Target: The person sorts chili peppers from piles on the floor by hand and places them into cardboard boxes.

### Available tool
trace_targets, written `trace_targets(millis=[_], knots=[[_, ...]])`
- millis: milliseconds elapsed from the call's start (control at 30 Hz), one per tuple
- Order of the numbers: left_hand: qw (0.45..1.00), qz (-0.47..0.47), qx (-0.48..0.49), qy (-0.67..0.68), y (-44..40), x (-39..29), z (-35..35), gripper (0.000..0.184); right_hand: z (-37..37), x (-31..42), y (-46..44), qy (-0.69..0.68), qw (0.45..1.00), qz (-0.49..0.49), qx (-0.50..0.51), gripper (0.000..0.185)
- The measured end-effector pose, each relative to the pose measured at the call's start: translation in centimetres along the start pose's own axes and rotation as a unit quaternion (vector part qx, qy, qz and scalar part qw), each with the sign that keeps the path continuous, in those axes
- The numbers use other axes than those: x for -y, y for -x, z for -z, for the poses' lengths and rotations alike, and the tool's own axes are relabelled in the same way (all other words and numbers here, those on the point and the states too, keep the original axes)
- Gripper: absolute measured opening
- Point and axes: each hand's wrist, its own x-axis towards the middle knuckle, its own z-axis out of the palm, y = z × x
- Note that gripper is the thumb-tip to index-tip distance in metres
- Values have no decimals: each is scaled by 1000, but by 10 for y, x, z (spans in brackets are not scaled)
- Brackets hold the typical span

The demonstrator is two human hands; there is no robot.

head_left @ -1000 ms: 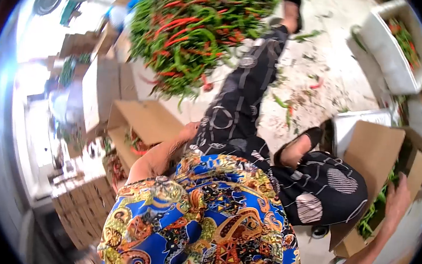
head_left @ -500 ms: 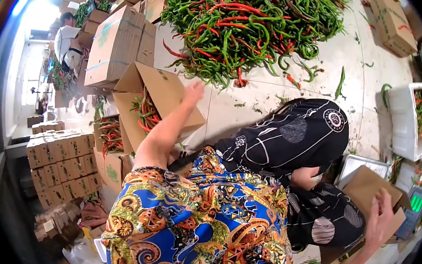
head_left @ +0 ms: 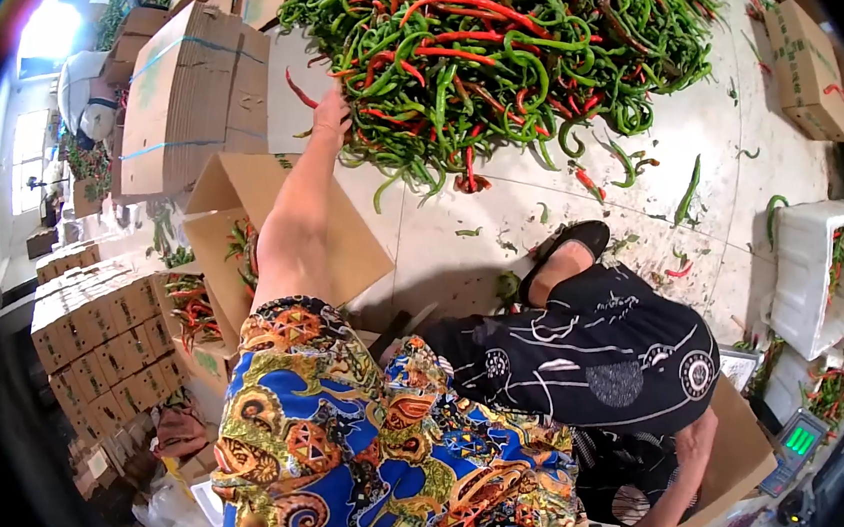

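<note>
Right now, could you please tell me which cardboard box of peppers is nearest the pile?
The box beneath the left forearm, its wide flap spread toward the pile.

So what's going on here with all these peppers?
A person in a patterned top has their left hand at the near edge of a big floor pile of red and green peppers; whether the fingers grip one is unclear. The right hand is by the bent knee, next to a cardboard box. An open carton on the left has some peppers in it.
</note>
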Motion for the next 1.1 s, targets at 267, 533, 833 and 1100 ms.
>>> trace_targets(millis=[267,533,833,1100], knots=[[990,116,22,81,-75,45,-24,64,-50,-82,12,-204,976,-70,-34,29],[980,93,121,129,-7,65,-15,48,-70,-49,-13,-58,998,-31,-12,29],[964,140,93,207,-12,70,-53,49,-77,-44,-14,-40,999,-4,-15,30],[941,234,163,184,62,129,-31,46,-75,-41,-17,-23,1000,17,-4,31]])
